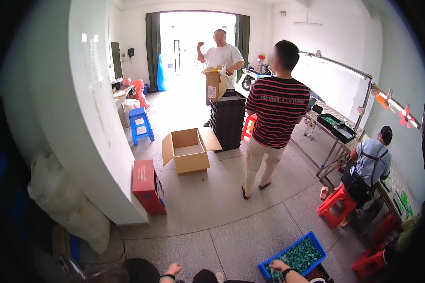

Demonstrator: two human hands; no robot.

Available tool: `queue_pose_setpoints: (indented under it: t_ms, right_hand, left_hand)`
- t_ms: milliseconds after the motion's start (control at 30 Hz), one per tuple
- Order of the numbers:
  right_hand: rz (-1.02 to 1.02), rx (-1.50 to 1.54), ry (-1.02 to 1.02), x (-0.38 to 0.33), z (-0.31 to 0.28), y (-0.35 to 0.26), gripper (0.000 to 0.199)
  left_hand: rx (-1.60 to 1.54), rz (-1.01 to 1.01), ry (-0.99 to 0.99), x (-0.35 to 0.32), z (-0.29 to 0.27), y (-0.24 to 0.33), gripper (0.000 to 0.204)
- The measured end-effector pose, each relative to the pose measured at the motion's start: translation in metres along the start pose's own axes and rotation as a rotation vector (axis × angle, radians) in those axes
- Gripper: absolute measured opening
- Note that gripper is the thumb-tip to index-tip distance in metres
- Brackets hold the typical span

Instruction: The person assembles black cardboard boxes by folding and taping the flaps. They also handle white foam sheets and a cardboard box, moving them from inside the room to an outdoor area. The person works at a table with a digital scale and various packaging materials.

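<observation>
Low in the head view, my left hand [173, 269] is held over the floor in front of me, a dark band at its wrist. Its fingers look curled in; whatever they might hold is too small to make out. My right hand [278, 265], also with a dark wristband, is over the near left side of a blue plastic crate [318, 237]. Many small green pieces [300, 253] fill the crate. The right fingers seem bent together close to these pieces, and I cannot see what is in them.
Beyond lie an open cardboard box [189, 150], a red box [148, 186] and stacked black trays [227, 120]. One person in stripes [278, 111] stands mid-room, another [222, 54] by the doorway; a third [373, 158] sits at right. A pillar [104, 118] and white sack [71, 203] bound the left.
</observation>
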State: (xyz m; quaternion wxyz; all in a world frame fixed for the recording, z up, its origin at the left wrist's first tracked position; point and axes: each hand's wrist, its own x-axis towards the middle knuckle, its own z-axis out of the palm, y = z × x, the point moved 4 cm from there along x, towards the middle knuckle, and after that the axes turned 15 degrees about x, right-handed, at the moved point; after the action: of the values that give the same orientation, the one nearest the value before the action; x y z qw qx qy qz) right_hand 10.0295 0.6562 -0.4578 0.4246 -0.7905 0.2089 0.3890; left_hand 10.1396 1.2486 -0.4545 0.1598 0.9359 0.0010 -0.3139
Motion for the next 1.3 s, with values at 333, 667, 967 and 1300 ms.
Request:
queue_pose_setpoints:
  t_ms: [333,667,967,1300]
  right_hand:
    - [-0.319,-0.069,0.229,0.172,-0.204,-0.311,0.042]
    - [0.371,0.164,0.071,0.289,-0.311,-0.252,0.039]
    - [-0.24,0.161,0.089,0.519,-0.403,-0.273,0.026]
    - [-0.73,1.902,0.341,0.506,-0.827,-0.757,0.042]
  left_hand:
    - [-0.13,-0.269,-0.389,0.172,-0.032,0.027,0.035]
    - [0.002,0.176,0.328,0.539,-0.375,0.237,0.029]
    - [-0.627,0.321,0.293,0.725,-0.469,0.377,0.025]
    - [-0.625,-0.047,0.163,0.877,-0.526,0.401,0.026]
